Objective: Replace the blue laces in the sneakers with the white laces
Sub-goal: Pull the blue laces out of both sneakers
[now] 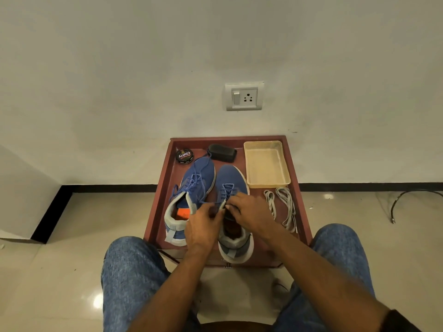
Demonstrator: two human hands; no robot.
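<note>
Two blue sneakers stand side by side on a low maroon table (163, 188), toes pointing away from me. The left sneaker (191, 185) still carries loose blue laces. Over the tongue of the right sneaker (231, 180), my left hand (203, 226) and my right hand (251, 212) meet, each pinching part of its blue lace (226, 190). The lace ends are partly hidden under my fingers. Two white laces (285, 207) lie in loose bundles on the table just right of my right hand.
A beige plastic tray (266, 164) sits at the back right of the table. A round shoe-polish tin (184, 155) and a black brush (221, 152) lie at the back. A wall with a socket stands behind. My knees flank the table's front edge.
</note>
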